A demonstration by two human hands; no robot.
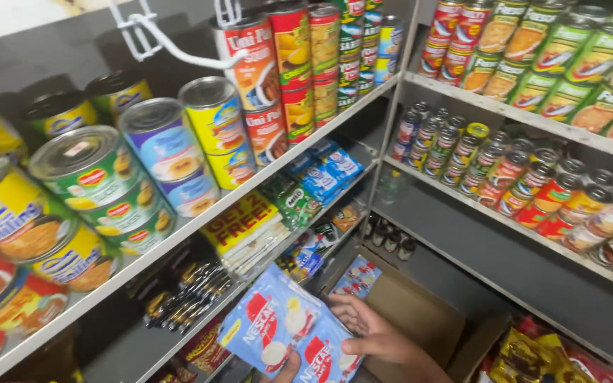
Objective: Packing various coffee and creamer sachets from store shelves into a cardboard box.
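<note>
Sachets (282,330), pale blue with red and white print, sit low in the middle of your view, fanned out in front of the lower shelves. You hold them in one hand (374,337): the thumb shows at the bottom edge under the packs and the fingers (345,306) curl over their right side, closed on the bundle. I cannot tell whether it is your left or your right hand, and no second hand shows.

At far left, the top shelf (179,237) carries big cans lying tilted, yellow ones (8,213) at the edge, then green ones (101,181), then blue and yellow ones (193,142) beside them. Next along stand red-labelled cans (260,78) stacked two high, with a white wire hook (172,42) hanging above them. Under that shelf lie dark sticks (186,294) and a yellow and red pack (243,227), then green packs (296,202) and blue packs (331,170) further back.

Just right of your hand, a brown carton (420,312) stands open, with one more blue sachet (356,276) lying at its far corner. Small dark bottles (391,237) stand behind it. To the right, a second rack holds rows of green cans (569,64) on top and small red and orange cans (533,184) below, and yellow bags (533,358) sit at bottom right.
</note>
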